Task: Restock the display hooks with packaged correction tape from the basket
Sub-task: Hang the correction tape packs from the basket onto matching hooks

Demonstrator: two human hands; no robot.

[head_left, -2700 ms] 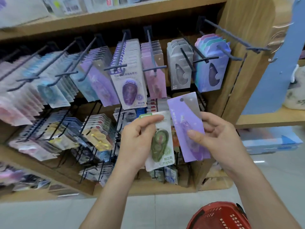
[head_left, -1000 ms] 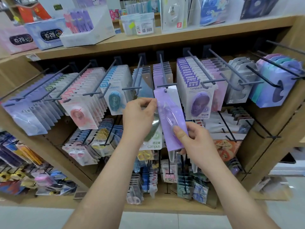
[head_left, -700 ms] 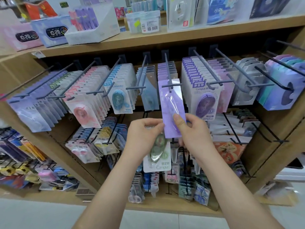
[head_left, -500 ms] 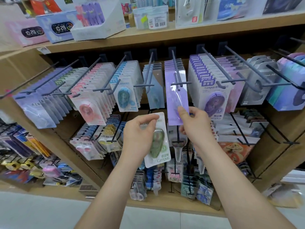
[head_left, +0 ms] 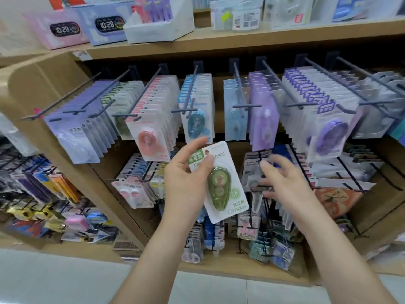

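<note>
The left hand (head_left: pixel 186 172) pinches one green correction tape pack (head_left: pixel 219 183) by its top corner, thumb across the card front near the hang hole, holding it tilted in front of the display and not yet on any hook. The right hand (head_left: pixel 282 178) is empty, fingers spread and loosely curled just right of the pack. The upper hooks already look well filled, including the purple pack row (head_left: pixel 264 110). The matching green row (head_left: pixel 119 115) hangs at upper left, so this pack probably belongs there; the basket is out of view, so the remaining stock cannot be judged.
</note>
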